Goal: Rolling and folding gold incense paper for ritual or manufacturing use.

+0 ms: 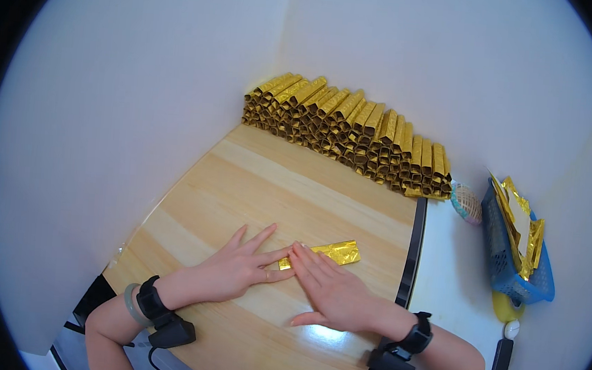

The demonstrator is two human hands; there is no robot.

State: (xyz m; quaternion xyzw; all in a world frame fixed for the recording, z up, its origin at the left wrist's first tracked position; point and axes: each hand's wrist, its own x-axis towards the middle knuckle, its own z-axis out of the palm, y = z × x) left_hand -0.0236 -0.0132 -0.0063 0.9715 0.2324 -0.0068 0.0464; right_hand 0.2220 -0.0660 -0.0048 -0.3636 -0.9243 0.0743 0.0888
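A flat folded strip of shiny gold foil paper (pixel 339 252) lies on the wooden table (pixel 241 181). My left hand (pixel 237 264) rests with its fingers spread, a couple of fingertips on the strip's left end. Beside it my right hand (pixel 329 288) lies flat across the strip, fingers stretched and thumb out to the side. The fingertips of both hands meet near the strip's left part and hide some of it. Neither hand grips anything.
Many gold foil paper tubes (pixel 356 127) are stacked along the back wall. Right of the table's dark edge stand a small woven basket (pixel 467 203) and a blue plastic basket (pixel 505 264) holding gold sheets. A black power strip (pixel 499 368) lies at the lower right.
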